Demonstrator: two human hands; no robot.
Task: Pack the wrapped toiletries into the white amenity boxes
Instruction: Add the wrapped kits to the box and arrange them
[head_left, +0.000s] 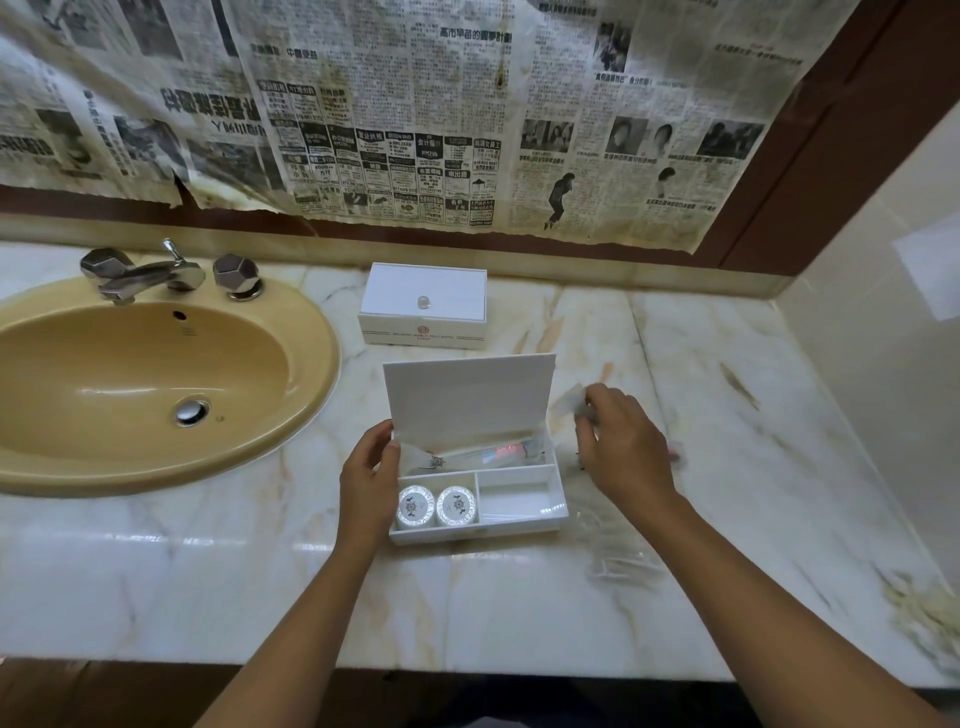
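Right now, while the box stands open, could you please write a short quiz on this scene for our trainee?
1. True or false: the closed white box stands behind the open box, nearer the wall.
2. How many round wrapped items lie in the open box's front left compartment?
3. The left hand holds the open box's left side. What does the right hand hold? A: a clear wrapped packet. B: a round soap. C: nothing.
Key: 1 true; 2 two; 3 A.

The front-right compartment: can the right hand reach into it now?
Probably yes: the compartment looks empty, the lid stands raised behind it, and the right hand, holding a clear packet, is beside the box.
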